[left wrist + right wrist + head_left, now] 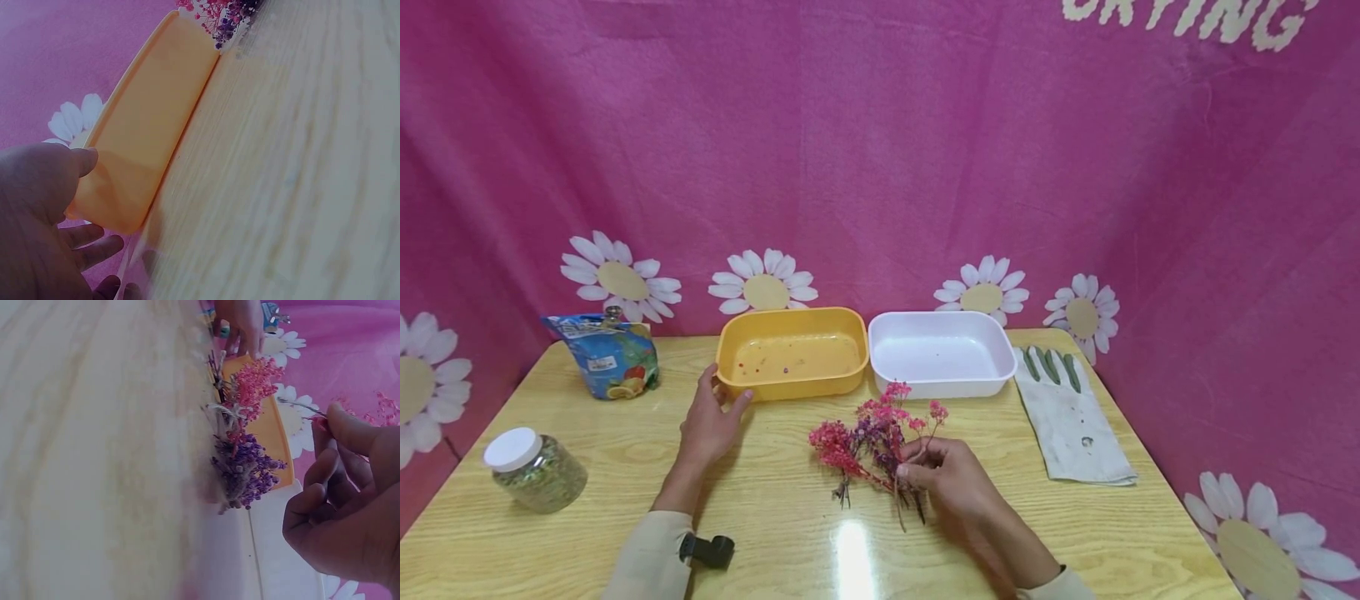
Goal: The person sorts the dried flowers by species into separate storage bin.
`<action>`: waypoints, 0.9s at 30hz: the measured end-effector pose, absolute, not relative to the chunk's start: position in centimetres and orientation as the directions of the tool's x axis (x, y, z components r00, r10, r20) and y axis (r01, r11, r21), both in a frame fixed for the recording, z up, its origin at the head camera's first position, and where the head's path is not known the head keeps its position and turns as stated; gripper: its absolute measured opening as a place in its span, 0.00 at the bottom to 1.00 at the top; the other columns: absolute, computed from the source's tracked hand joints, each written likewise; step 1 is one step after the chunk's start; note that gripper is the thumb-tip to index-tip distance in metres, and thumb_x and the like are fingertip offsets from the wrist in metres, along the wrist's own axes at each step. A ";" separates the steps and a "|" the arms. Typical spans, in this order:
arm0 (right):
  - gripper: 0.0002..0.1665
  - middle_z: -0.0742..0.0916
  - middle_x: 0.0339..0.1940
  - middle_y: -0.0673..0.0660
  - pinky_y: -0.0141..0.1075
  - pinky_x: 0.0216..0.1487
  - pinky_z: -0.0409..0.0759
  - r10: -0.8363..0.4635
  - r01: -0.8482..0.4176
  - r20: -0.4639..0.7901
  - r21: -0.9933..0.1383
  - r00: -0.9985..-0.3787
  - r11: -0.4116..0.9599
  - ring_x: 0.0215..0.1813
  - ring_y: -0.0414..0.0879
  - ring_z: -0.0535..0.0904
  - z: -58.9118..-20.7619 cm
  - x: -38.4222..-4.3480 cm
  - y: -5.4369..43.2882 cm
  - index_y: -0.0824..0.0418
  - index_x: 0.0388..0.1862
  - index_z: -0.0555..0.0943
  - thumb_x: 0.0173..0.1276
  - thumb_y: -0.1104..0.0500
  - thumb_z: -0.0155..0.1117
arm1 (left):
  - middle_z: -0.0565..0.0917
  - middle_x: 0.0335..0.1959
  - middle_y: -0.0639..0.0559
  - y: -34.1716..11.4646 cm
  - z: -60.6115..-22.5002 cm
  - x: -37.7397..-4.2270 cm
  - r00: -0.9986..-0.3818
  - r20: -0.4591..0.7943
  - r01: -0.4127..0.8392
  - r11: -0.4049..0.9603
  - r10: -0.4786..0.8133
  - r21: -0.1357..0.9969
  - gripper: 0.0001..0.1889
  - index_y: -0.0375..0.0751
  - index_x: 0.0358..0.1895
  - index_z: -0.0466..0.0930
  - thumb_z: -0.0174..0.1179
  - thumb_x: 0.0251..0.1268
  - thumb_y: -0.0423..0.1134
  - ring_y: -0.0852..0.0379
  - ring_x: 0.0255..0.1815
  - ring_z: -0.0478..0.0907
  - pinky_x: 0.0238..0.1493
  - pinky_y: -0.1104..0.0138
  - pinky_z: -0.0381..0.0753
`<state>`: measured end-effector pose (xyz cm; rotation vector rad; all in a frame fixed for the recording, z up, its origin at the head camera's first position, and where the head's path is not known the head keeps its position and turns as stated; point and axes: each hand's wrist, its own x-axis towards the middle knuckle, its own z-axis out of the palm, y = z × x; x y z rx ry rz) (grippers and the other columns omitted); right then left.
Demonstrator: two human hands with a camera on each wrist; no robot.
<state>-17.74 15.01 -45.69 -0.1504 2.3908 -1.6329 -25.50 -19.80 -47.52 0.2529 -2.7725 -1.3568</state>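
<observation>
And here's the right hand (955,477), thumb and forefinger pinched together on the thin stem of a pink sprig (937,410), the other fingers curled in loosely below. The sprig is up over the table (790,533), just beside the rest of the bunch — and it looks next to weightless, dry and wiry in the stem, brittle at the heads. I'd call this stuff fragile: squeeze the blossoms and they would likely crumble, so the bare stem is the place to take hold, lightly, with the fingertips. Nearby lie the pink flowers (833,446), a pale tie (228,410) across their stems, and the purple flowers (250,469) right up against them; those tangled stalks could well snag on one another if tugged. The right forearm comes in from the near right side, low over the table, the wrist angled toward the middle. Across to the left hand (711,425) now: arm stretched forward, no fist here, thumb set apart from the fingers at the near left corner of the yellow tub (805,388), the thumb against its outer wall. That tub looks like light, smooth plastic, stiff enough to steady by its rim — though apt to slide on the wood. Beside it sits the white tub (947,389).
</observation>
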 end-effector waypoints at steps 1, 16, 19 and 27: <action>0.14 0.85 0.34 0.54 0.33 0.37 0.76 -0.225 0.055 -0.142 -0.933 -0.964 0.356 0.36 0.45 0.77 -45.6 -17.8 15.0 0.61 0.43 0.84 0.59 0.56 0.71 | 0.55 0.76 0.35 -19.8 -47.5 -25.5 -0.985 -0.035 -0.130 0.602 -0.167 0.788 0.43 0.43 0.78 0.33 0.50 0.73 0.53 0.36 0.72 0.62 0.68 0.34 0.43; 0.13 0.88 0.36 0.54 0.38 0.43 0.80 -0.184 -0.018 -0.042 -0.949 -0.982 0.315 0.38 0.42 0.81 -44.6 -21.4 13.5 0.64 0.43 0.84 0.63 0.57 0.69 | 0.56 0.76 0.36 -20.5 -47.5 -25.7 -0.984 -0.051 -0.143 0.580 -0.173 0.802 0.41 0.43 0.78 0.34 0.39 0.73 0.62 0.37 0.73 0.60 0.69 0.34 0.42; 0.10 0.88 0.35 0.54 0.37 0.45 0.79 -0.161 -0.034 -0.016 -0.952 -0.987 0.304 0.37 0.40 0.80 -44.5 -22.7 12.9 0.64 0.39 0.85 0.63 0.59 0.69 | 0.57 0.76 0.36 -20.4 -47.5 -25.7 -0.983 -0.046 -0.142 0.578 -0.177 0.804 0.40 0.43 0.78 0.35 0.40 0.75 0.59 0.36 0.73 0.60 0.68 0.35 0.44; 0.13 0.88 0.38 0.54 0.40 0.46 0.77 -0.160 0.000 -0.039 -0.971 -0.986 0.240 0.44 0.52 0.81 -44.2 -25.7 11.4 0.65 0.44 0.84 0.65 0.58 0.66 | 0.59 0.76 0.38 -20.1 -47.6 -26.2 -0.977 -0.057 -0.166 0.562 -0.207 0.810 0.41 0.45 0.78 0.37 0.39 0.73 0.63 0.38 0.74 0.59 0.68 0.35 0.44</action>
